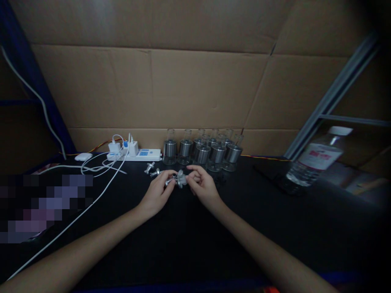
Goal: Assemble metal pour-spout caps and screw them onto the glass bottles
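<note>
My left hand (159, 189) pinches a small silvery metal fitting (180, 179) between thumb and fingers, in the middle of the black tabletop. The fitting has a disc-like, partly pale end turned toward my right hand (203, 186). The right thumb and curled fingers close on that end, while the index finger reaches out above it. The fingers hide part of the piece, so its full shape is unclear. Just beyond my left hand lie two similar loose metal fittings, one (149, 167) farther back and another (155, 173) near the knuckles.
Several glass bottles with metal bands (202, 154) stand behind my hands against the cardboard wall (195, 89). Left of them lies a white power strip (152, 154) with plugs and looping white cables (105, 189). At right stands a large water bottle (319, 156).
</note>
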Demonstrator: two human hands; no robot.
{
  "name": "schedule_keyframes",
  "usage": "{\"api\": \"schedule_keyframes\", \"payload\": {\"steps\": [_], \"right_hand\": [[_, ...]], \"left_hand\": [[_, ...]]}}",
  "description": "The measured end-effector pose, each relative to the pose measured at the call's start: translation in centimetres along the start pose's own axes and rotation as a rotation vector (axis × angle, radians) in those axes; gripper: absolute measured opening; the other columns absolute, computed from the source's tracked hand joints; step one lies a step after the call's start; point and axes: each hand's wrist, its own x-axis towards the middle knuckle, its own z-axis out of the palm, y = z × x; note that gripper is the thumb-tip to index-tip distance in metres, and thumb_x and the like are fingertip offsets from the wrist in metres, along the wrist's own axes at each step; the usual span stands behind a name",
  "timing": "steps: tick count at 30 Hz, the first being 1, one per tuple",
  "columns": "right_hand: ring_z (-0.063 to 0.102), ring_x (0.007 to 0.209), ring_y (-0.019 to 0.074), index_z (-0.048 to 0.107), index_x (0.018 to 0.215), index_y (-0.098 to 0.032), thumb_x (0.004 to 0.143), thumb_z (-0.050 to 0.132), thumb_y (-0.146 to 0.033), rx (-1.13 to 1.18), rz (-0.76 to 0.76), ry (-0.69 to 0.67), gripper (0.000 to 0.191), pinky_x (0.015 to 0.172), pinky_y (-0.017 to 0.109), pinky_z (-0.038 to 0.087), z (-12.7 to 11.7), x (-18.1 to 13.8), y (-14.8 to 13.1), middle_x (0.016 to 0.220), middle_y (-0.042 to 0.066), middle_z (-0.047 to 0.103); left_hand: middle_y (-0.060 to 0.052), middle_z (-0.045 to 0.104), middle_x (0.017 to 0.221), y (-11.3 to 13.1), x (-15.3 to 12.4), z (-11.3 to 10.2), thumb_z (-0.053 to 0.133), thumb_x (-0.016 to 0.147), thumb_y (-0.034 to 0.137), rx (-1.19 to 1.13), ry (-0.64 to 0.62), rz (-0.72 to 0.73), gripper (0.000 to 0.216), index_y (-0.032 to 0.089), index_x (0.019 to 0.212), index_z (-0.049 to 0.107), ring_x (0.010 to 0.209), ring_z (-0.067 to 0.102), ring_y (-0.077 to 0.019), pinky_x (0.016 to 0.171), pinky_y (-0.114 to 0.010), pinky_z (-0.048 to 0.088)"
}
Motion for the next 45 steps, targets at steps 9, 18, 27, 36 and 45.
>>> {"api": "schedule_keyframes", "payload": {"steps": [9,18,27,36,45], "right_hand": [[0.049,0.059,0.0123,0.054,0.077,-0.017,0.076,0.044,-0.02,-0.672,-0.303,0.048,0.01,0.058,0.025,0.038,-3.2,0.9,-1.4,0.067,0.002,0.054],[0.051,0.079,0.0182,0.058,0.089,-0.019,0.076,0.044,-0.012,-0.87,-0.293,-0.066,0.02,0.07,0.031,0.037,-4.4,1.7,-1.4,0.081,0.004,0.062],[0.049,0.082,0.0187,0.06,0.079,-0.02,0.076,0.044,-0.013,-0.973,-0.285,-0.116,0.018,0.07,0.031,0.034,-4.9,1.7,-1.4,0.082,0.003,0.063],[0.05,0.082,0.0183,0.058,0.084,-0.019,0.08,0.043,-0.02,-0.893,-0.305,-0.105,0.015,0.071,0.031,0.035,-3.9,1.1,-2.0,0.085,0.004,0.061],[0.049,0.077,0.0142,0.052,0.093,-0.018,0.08,0.046,-0.029,-0.782,-0.467,-0.323,0.017,0.069,0.028,0.032,-1.3,-0.5,-2.4,0.08,0.002,0.057]], "left_hand": [[-0.002,0.052,0.082,0.1,0.0,-0.2,0.04,0.08,0.018,0.016,0.023,-0.066,0.013,0.017,0.092,0.045,0.078,0.052,-0.0146,0.071,-0.027,0.039],[-0.002,0.053,0.083,0.4,-0.1,-0.3,0.04,0.079,0.017,0.017,-0.015,-0.062,0.013,0.017,0.091,0.046,0.078,0.051,-0.0143,0.071,-0.026,0.039],[-0.002,0.054,0.085,0.4,-0.1,-0.3,0.041,0.079,0.018,0.022,-0.022,-0.049,0.014,0.017,0.091,0.047,0.08,0.051,-0.0145,0.073,-0.026,0.038],[-0.002,0.055,0.085,0.8,-0.3,-0.5,0.043,0.077,0.016,0.07,-0.048,-0.036,0.014,0.018,0.09,0.048,0.079,0.052,-0.0148,0.072,-0.026,0.039],[-0.001,0.056,0.086,0.5,-0.3,-0.1,0.047,0.073,0.015,0.108,-0.049,-0.038,0.018,0.019,0.091,0.046,0.079,0.053,-0.0148,0.071,-0.026,0.04]]}}
